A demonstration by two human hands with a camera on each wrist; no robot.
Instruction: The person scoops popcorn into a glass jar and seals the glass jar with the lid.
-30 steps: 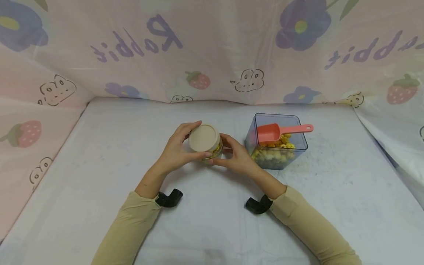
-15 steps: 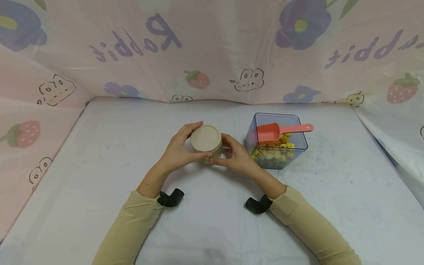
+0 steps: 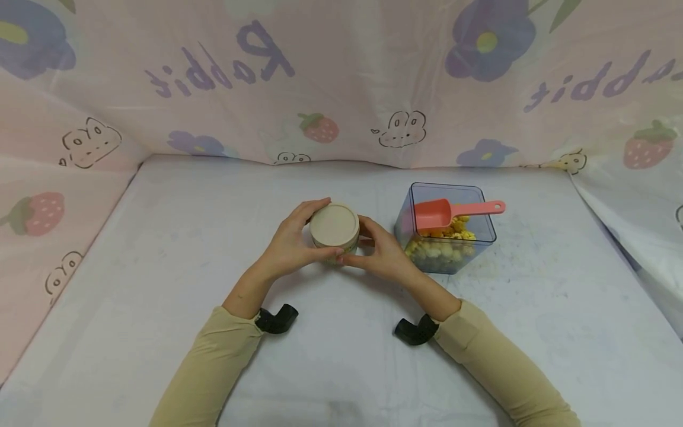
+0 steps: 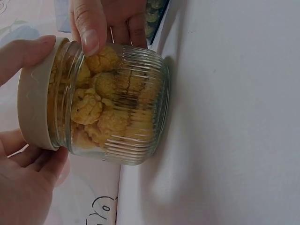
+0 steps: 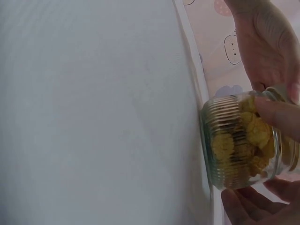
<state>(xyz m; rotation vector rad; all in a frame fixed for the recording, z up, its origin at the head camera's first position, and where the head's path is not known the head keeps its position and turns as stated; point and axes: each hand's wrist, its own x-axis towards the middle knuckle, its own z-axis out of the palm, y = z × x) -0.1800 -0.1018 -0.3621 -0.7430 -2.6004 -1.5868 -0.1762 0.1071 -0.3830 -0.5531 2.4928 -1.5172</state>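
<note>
A ribbed glass jar holds yellow popcorn and stands upright at the middle of the table. On its mouth lies a round cream lid, level in the head view. My left hand grips the lid's rim, thumb on the near side and fingers round the far side. My right hand holds the glass body from the right, its thumb against the glass below the neck. Both thumbs nearly meet at the jar's front. In the right wrist view the lid is mostly cut off by the frame edge.
Right of the jar stands a clear bluish square container with popcorn inside. A pink scoop lies across its top, handle past the right rim. A printed curtain borders the white table at the back.
The lid has shifted slightly right and toward me with my left hand, going from tilted, with popcorn visible beneath its right edge, to level on the jar. My right hand has stayed put.
</note>
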